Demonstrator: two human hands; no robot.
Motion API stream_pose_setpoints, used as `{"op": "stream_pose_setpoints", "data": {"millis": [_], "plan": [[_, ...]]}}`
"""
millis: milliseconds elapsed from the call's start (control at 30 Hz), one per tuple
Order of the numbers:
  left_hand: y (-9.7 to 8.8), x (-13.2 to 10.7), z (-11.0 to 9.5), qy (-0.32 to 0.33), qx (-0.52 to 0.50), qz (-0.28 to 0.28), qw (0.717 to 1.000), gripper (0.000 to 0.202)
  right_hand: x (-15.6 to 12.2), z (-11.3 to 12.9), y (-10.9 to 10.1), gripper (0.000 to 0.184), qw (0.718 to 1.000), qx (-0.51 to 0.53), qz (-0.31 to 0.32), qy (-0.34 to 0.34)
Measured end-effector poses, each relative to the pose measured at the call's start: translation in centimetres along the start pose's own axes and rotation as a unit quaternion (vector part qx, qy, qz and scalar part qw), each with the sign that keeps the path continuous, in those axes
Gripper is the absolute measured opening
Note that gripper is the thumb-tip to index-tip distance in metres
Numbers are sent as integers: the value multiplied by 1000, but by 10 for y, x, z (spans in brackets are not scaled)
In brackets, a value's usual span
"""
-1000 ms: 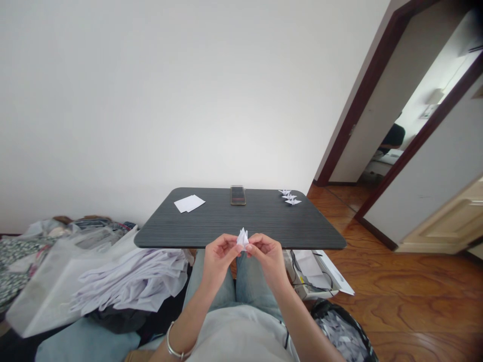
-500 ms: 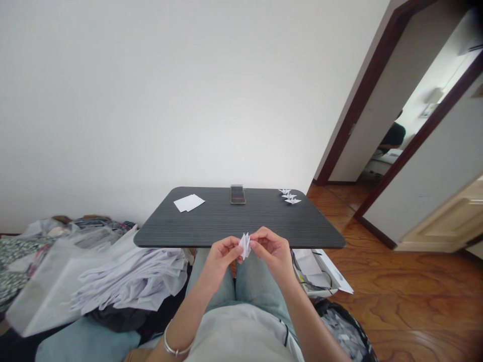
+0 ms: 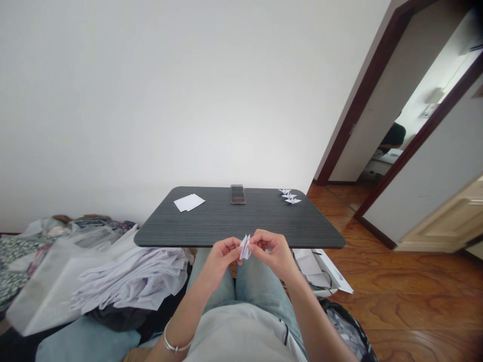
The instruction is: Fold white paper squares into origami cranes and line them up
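A small folded white paper piece (image 3: 245, 247) is pinched between both hands just in front of the near edge of a dark table (image 3: 226, 223). My left hand (image 3: 219, 259) grips its left side with thumb and fingertips. My right hand (image 3: 272, 250) pinches its right side, fingers curled. Both hands hover above my lap in blue jeans. A silver bracelet sits on my left wrist.
On the table lie loose white paper sheets (image 3: 189, 202) at back left, a phone (image 3: 237, 194) at back centre and small folded paper figures (image 3: 290, 196) at back right. Bags and cloth (image 3: 113, 276) pile up left. An open doorway (image 3: 396, 141) is right, someone partly visible inside.
The paper piece has turned from pointing up to tilted and edge-on between my fingers. My right hand has risen slightly.
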State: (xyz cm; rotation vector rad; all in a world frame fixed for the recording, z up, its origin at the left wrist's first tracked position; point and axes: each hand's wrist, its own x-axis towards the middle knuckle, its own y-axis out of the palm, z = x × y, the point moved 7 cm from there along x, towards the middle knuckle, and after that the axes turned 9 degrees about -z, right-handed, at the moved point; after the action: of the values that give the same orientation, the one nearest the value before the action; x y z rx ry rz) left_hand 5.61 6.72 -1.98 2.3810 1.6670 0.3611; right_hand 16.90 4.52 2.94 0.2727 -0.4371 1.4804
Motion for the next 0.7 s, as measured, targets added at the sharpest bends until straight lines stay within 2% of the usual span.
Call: {"op": "stream_pose_setpoints", "data": {"millis": [133, 300, 567, 700], "plan": [[0, 0, 0, 8, 2, -2, 1000, 22, 0, 0, -1, 15, 1000, -13, -21, -2], [2, -1, 0, 11, -6, 4, 1000, 24, 0, -4, 0, 15, 999, 17, -41, 31], [9, -5, -6, 4, -36, -11, 999, 23, 0, -6, 4, 12, 994, 81, -31, 64], [10, -5, -5, -6, -32, 8, 999, 22, 0, -5, 5, 10, 994, 91, -9, 64]]}}
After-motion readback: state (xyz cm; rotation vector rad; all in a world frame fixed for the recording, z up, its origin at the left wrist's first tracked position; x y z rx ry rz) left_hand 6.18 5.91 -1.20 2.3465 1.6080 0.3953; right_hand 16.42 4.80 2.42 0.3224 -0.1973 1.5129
